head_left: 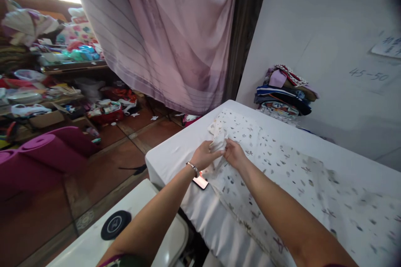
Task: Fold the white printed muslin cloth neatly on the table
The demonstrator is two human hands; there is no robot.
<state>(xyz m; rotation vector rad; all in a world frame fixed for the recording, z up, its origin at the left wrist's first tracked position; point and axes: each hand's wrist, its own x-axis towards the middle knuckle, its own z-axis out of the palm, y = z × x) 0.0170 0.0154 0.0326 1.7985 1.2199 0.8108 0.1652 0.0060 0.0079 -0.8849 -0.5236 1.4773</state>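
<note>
A long piece of white printed fabric (pixel 269 162) with small dark motifs lies across the white-covered table (pixel 181 154). Near its far left end, my left hand (pixel 205 155) is closed on a gathered fold of it. Opposite, my right hand (pixel 234 153) pinches the same bunched part, its fingertips close to the left ones. The bunched fold rises between both hands; some fingertips are hidden by the cloth. Partly under my left wrist, a phone (pixel 200 182) with a lit screen lies by the table's near edge.
A white surface (pixel 138 204) holding a round black object (pixel 115 225) stands at the lower left. Folded clothes (pixel 283 91) are stacked by the wall. A pink curtain (pixel 175 29) hangs beyond the table. Purple rolled mats (pixel 46 154) and household clutter occupy the left side.
</note>
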